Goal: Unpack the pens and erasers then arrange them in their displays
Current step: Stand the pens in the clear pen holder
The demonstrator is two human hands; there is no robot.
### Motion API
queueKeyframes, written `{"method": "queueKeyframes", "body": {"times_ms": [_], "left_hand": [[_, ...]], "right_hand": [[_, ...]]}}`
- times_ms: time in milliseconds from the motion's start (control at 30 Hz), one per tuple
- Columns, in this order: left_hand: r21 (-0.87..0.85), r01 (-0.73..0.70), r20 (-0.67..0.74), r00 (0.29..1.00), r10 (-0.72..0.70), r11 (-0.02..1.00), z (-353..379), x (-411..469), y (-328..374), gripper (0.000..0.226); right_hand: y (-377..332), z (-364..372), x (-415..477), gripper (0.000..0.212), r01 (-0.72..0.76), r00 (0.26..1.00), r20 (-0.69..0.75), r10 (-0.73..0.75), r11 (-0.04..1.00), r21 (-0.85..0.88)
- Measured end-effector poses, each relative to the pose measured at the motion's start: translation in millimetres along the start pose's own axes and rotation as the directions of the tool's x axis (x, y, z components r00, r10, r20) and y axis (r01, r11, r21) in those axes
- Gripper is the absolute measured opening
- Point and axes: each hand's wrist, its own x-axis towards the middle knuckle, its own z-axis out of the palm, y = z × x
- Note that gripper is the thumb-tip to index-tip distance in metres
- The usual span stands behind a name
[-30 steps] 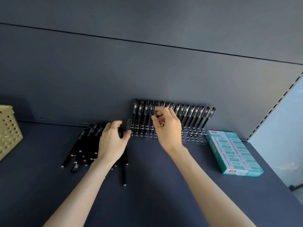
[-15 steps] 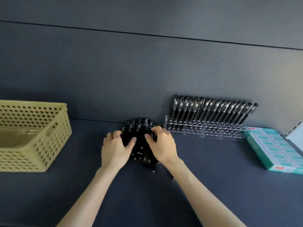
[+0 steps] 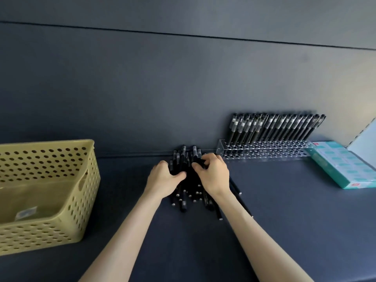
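A loose pile of black pens (image 3: 186,193) lies on the dark shelf in the middle of the view. My left hand (image 3: 162,179) grips the pile from its left side, fingers curled round several pens. My right hand (image 3: 213,176) closes on the pile from the right, fingertips curled over the pens. Right of the hands stands a clear acrylic pen rack (image 3: 264,152) against the back wall, with a row of black pens (image 3: 274,127) upright in its rear holes. A teal box of erasers (image 3: 345,165) lies at the far right.
A yellow perforated plastic basket (image 3: 61,200) stands at the left with a clear wrapper inside. The dark back wall rises right behind the pile and the rack. A few stray pens (image 3: 237,189) stick out under my right wrist.
One second ago my right hand was at the rack among the upright pens. It has come back left to the loose pile, and both hands now gather the pens together. The view has panned left.
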Motion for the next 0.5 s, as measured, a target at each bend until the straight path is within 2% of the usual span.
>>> {"method": "queueKeyframes", "body": {"times_ms": [100,167,367,500], "left_hand": [[-0.165,0.024,0.056,0.998,-0.015,0.986,-5,7,-4,0.030],[-0.213,0.026,0.072,0.997,-0.011,0.977,-4,9,-6,0.029],[-0.250,-0.006,0.007,1.000,0.008,0.968,-1,8,-12,0.031],[-0.243,-0.028,0.021,0.999,0.034,0.970,-1,7,-13,0.028]], "right_hand": [[0,1,2,0.037,-0.016,1.000,-0.019,0.016,1.000,-0.006],[0,2,4,0.035,-0.020,0.999,-0.026,0.020,1.000,-0.004],[-2,5,7,0.033,-0.024,0.998,-0.058,0.024,1.000,-0.001],[-2,6,6,0.027,-0.031,0.998,-0.048,0.033,0.999,0.040]]}}
